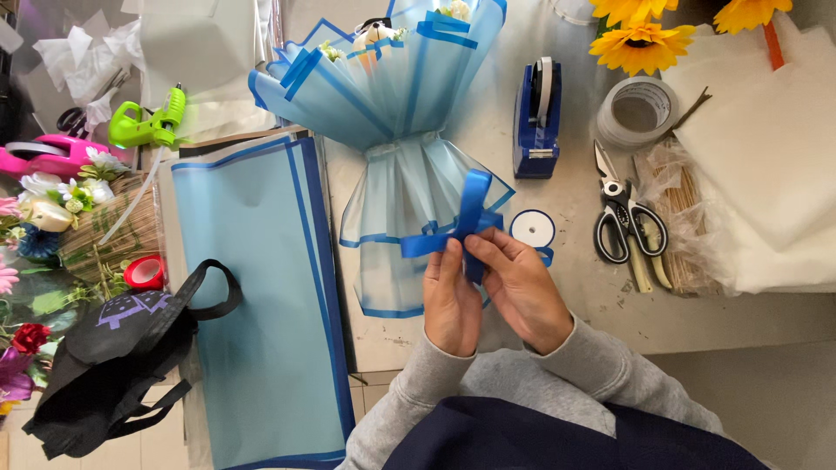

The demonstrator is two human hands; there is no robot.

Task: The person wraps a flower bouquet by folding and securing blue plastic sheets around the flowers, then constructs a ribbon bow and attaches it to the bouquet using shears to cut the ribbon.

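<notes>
A bouquet wrapped in light blue translucent paper with dark blue edges [392, 96] lies on the table, stems toward me. Over its lower skirt, my left hand [451, 300] and my right hand [521, 287] both pinch a blue satin ribbon [470, 213]. The ribbon is folded into loops, one loop standing up between my fingertips and a tail running left. A white ribbon spool [533, 229] lies just right of the ribbon, touching my right hand's far side.
A blue tape dispenser [537, 117], a clear tape roll [637, 113] and black-handled scissors [625, 222] lie to the right. Blue wrapping sheets [252, 305], a black bag [122, 348], a green glue gun [148, 126] and loose flowers [52, 200] sit left. Sunflowers [643, 43] are at the far edge.
</notes>
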